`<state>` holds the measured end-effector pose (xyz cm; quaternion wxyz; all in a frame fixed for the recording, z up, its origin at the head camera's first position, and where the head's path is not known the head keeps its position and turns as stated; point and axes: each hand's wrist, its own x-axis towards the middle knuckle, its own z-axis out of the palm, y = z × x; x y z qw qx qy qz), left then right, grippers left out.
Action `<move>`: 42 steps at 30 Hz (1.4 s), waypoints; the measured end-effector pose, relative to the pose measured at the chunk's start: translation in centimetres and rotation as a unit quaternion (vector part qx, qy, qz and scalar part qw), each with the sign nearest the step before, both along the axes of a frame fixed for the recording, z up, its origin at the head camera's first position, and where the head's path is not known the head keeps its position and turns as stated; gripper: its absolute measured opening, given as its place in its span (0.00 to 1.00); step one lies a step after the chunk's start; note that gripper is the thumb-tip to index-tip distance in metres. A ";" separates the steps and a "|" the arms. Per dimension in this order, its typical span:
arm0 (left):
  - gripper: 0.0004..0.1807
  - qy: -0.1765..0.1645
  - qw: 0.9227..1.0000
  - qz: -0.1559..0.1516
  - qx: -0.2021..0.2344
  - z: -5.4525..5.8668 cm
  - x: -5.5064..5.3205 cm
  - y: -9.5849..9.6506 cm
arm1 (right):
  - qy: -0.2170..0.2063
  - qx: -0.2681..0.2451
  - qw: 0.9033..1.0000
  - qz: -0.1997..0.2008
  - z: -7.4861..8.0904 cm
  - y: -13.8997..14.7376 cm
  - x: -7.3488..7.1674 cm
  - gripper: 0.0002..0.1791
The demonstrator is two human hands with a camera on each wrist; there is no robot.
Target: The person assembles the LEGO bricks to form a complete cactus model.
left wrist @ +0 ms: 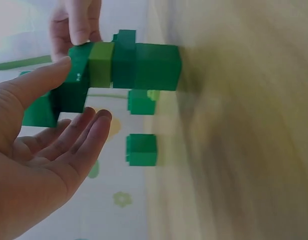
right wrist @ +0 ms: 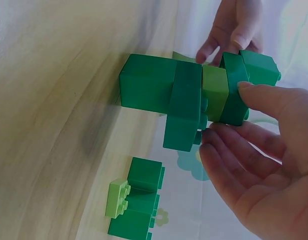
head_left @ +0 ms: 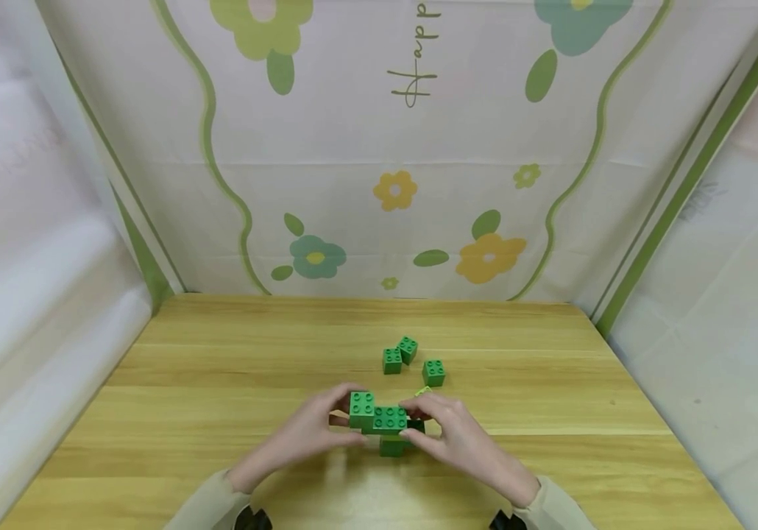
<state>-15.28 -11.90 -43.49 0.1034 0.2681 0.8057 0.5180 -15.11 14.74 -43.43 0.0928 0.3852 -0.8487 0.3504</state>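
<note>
A stack of toy building blocks (head_left: 389, 419) stands on the table between both hands. From the bottom it has a dark green block (right wrist: 148, 82), a wider dark green one (right wrist: 184, 105), a light green one (right wrist: 215, 92), another wide dark green one (right wrist: 235, 107) and a small block (head_left: 362, 407) at the upper left. My left hand (head_left: 316, 423) is around the upper left end, thumb in front and fingers behind; its finger contact is partly hidden. My right hand (head_left: 453, 430) pinches the upper right end between thumb and fingertips.
Beyond the stack lie three loose dark green blocks, a left one (head_left: 391, 361), a rear one (head_left: 408, 349) and a right one (head_left: 434, 372). A light green block (right wrist: 116, 198) lies near them. Printed cloth (head_left: 326, 147) hangs behind the wooden table (head_left: 220, 368).
</note>
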 end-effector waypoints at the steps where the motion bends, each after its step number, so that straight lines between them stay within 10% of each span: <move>1: 0.33 -0.015 1.000 -0.005 0.007 -0.2 -0.1 0.1 | 0.001 -0.001 1.000 0.001 0.0 0.0 0.0 0.16; 7: 0.33 -0.073 0.996 -0.029 0.033 -1.1 -0.6 0.8 | -0.001 -0.004 1.000 0.003 -0.1 0.1 0.0 0.17; 27: 0.25 -0.055 0.998 -0.015 0.024 -2.3 -0.6 2.0 | 0.024 -0.014 0.999 -0.041 0.0 1.0 -0.1 0.16; 42: 0.24 -0.065 0.998 -0.009 0.023 -2.1 -0.5 1.9 | -0.011 0.038 0.996 -0.082 -1.7 3.3 -2.8 0.13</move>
